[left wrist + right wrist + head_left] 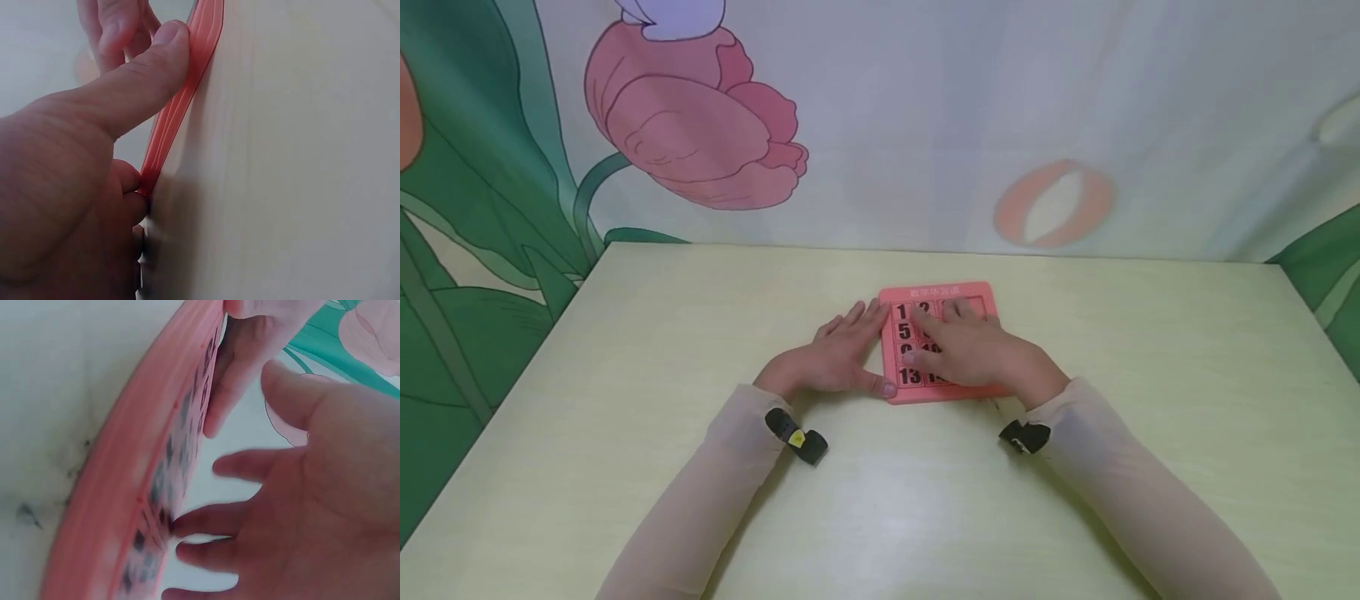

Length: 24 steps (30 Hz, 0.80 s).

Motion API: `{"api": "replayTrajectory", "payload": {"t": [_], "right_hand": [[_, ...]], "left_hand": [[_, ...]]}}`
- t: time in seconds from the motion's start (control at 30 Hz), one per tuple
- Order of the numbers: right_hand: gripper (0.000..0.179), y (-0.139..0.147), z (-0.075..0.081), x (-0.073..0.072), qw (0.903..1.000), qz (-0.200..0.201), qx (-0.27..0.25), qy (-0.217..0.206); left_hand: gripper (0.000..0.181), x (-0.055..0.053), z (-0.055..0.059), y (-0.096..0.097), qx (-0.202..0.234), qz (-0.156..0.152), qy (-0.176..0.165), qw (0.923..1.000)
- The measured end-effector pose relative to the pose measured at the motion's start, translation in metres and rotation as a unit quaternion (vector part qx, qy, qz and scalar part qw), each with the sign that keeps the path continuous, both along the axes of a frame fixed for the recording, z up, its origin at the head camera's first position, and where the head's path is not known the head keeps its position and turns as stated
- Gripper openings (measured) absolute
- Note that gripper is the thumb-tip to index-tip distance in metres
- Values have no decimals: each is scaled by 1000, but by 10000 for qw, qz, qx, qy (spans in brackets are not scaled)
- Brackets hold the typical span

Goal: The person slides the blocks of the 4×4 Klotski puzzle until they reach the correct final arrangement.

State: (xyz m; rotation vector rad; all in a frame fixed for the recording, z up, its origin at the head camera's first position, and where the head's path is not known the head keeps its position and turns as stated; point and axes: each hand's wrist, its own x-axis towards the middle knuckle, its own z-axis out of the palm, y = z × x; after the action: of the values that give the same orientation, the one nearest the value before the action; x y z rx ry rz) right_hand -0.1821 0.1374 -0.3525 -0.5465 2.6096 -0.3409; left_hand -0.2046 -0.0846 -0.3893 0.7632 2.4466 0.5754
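A pink number slide puzzle lies flat on the table, its black-numbered tiles partly covered. Along its left side rests my left hand, fingers spread and straight, with the thumb at the near left corner. In the left wrist view, that thumb touches the puzzle's side wall. My right hand reaches over the puzzle from the right and hides most of the right-hand tiles. The right wrist view shows its fingers extended, one fingertip touching the tile face.
The pale table extends around the puzzle on all sides. Behind it hangs a curtain printed with a pink flower and green leaves. Black wrist straps sit at both cuffs.
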Motion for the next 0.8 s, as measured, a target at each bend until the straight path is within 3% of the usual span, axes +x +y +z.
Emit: {"api": "replayTrajectory", "payload": {"t": [0.13, 0.33, 0.6, 0.8], "right_hand": [[70, 9, 1, -5, 9985, 193, -451, -242], [73, 54, -1, -30, 9962, -226, -837, -36], [78, 74, -10, -50, 9963, -650, -558, -20], [67, 73, -11, -59, 9965, -759, -136, 327]], "left_hand": [[117, 1, -2, 0, 4, 27, -14, 10000], [118, 0, -3, 1, 88, 109, -74, 9999], [118, 0, -2, 0, 53, 177, -51, 9998], [117, 0, -3, 0, 91, 107, -46, 9999]]}}
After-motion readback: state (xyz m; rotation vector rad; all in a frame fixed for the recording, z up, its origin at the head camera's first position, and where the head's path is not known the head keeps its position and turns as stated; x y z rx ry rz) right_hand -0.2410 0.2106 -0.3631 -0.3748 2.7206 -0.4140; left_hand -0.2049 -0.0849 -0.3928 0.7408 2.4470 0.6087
